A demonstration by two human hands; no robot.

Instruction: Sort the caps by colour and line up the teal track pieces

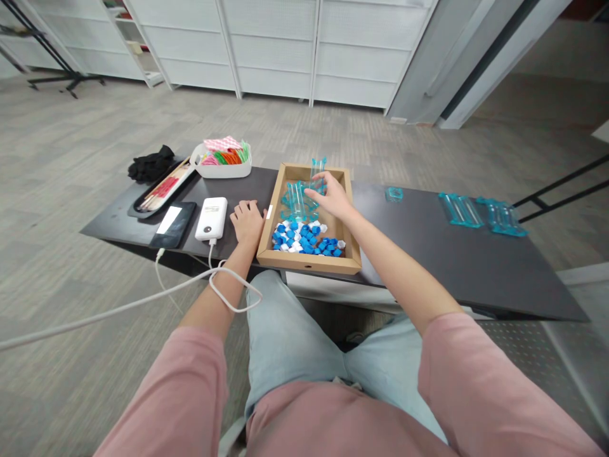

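Both hands are at the cardboard tray [356,254]: the right hand [333,198] reaches into its far half, fingers curled about a clear teal tube [316,171] that stands upright among a cluster of like tubes [297,202], though whether the fingers truly pinch it cannot be told; the left hand [248,221] lies flat and loosely spread on the worktop [428,254], touching the tray's left wall. Blue and white caps [304,240] fill the near half of the tray. Just left of the left hand sits a white power bank [212,218] with a white cable [143,301] trailing off the edge, then a dark phone [173,224], a long black tray of sticks [159,190], a white tub of coloured items [223,158] and a black cloth [151,164]. Well to the right lie a small teal piece [394,193] and two teal tube racks [483,212]. Beyond the dark worktop are grey wood-pattern flooring and white perforated cabinet panels [276,44].
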